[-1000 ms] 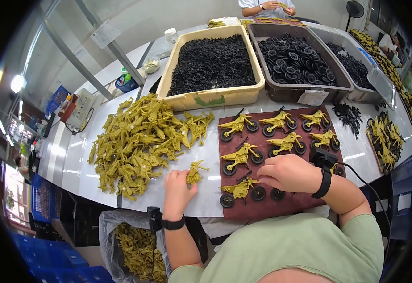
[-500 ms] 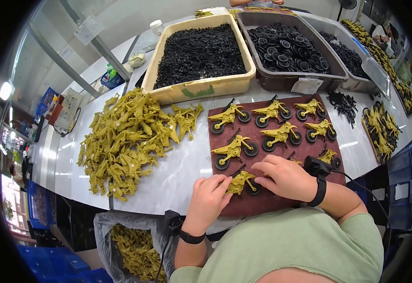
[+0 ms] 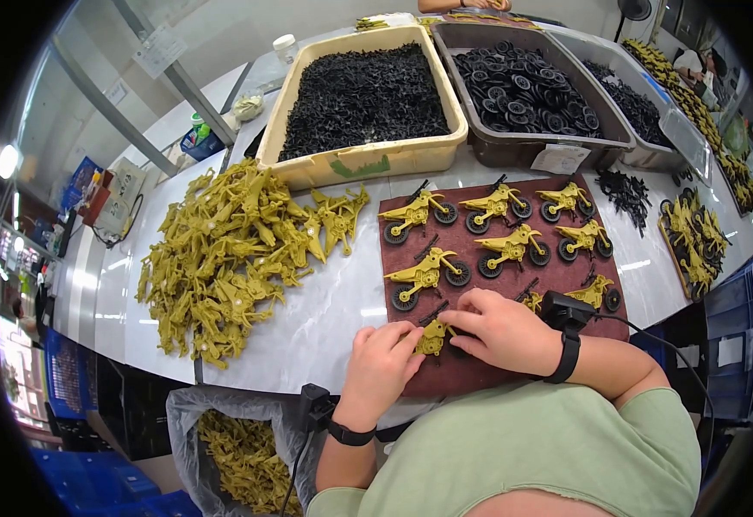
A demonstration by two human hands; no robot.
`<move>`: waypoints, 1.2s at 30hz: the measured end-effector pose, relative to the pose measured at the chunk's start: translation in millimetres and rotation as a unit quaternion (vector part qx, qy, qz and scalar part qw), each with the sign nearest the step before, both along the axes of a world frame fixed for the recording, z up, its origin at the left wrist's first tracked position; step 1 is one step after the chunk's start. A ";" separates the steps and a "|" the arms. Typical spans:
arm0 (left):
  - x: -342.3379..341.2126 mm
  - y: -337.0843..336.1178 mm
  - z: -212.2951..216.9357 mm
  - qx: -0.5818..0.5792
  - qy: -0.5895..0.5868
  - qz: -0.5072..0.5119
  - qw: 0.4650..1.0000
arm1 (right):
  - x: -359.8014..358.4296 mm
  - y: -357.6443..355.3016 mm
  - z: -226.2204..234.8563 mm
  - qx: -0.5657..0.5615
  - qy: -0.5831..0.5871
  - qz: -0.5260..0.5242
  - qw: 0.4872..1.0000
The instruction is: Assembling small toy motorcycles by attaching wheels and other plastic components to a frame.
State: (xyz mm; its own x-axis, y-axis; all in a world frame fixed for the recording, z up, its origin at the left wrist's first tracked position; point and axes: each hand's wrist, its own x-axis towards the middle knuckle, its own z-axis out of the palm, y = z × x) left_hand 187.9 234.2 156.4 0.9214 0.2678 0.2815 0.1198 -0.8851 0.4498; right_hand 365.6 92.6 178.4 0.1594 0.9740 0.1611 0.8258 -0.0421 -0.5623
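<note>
My left hand (image 3: 382, 366) and my right hand (image 3: 504, 328) meet over a yellow toy motorcycle (image 3: 434, 335) at the near edge of a dark red mat (image 3: 458, 375). Both hands grip it, the left from the left side, the right covering its rear part. Several finished yellow motorcycles with black wheels (image 3: 424, 274) stand in rows on the mat beyond my hands. A large heap of yellow motorcycle bodies (image 3: 230, 250) lies on the white table to the left.
A cream bin of small black parts (image 3: 361, 86) and a grey bin of black wheels (image 3: 531, 77) stand at the back. More black parts (image 3: 624, 189) and yellow pieces (image 3: 693, 237) lie right. A bag of yellow parts (image 3: 238, 448) hangs below the table edge.
My left hand carried a yellow body from the heap side rightward onto the mat. It now meets my right hand at the motorcycle on the mat's near edge.
</note>
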 end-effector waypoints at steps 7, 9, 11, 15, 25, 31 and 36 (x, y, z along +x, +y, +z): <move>-0.8 -10.3 4.3 0.027 0.022 0.039 0.999 | -7.1 3.1 -10.4 0.040 -0.142 0.079 0.986; -3.5 -13.7 6.4 0.043 0.040 0.058 0.997 | -8.9 2.8 -13.7 0.047 -0.187 0.110 0.975; -2.9 -15.9 5.9 0.058 0.037 0.063 0.996 | -10.7 2.7 -14.0 0.037 -0.188 0.112 0.975; 0.2 -17.0 2.7 0.082 0.023 0.064 0.994 | -12.8 3.2 -15.5 0.022 -0.193 0.116 0.974; 5.2 -17.9 -14.4 0.159 -0.004 0.059 0.986 | -9.7 10.1 -7.1 0.088 -0.183 0.102 0.974; 11.0 -21.6 -10.5 0.164 -0.013 0.082 0.983 | -3.0 24.6 -23.2 0.144 -0.193 0.077 0.967; 7.6 -9.2 -18.1 0.145 -0.079 0.057 0.985 | 1.6 36.1 -18.9 0.152 -0.220 0.115 0.957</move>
State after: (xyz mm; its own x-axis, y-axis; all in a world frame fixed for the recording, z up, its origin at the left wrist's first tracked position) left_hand 195.5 225.1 138.3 0.8287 0.2533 0.4991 0.1740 -0.9641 0.2004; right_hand 367.2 128.7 159.5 -0.2011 0.8727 0.4449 0.9532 0.2790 -0.1165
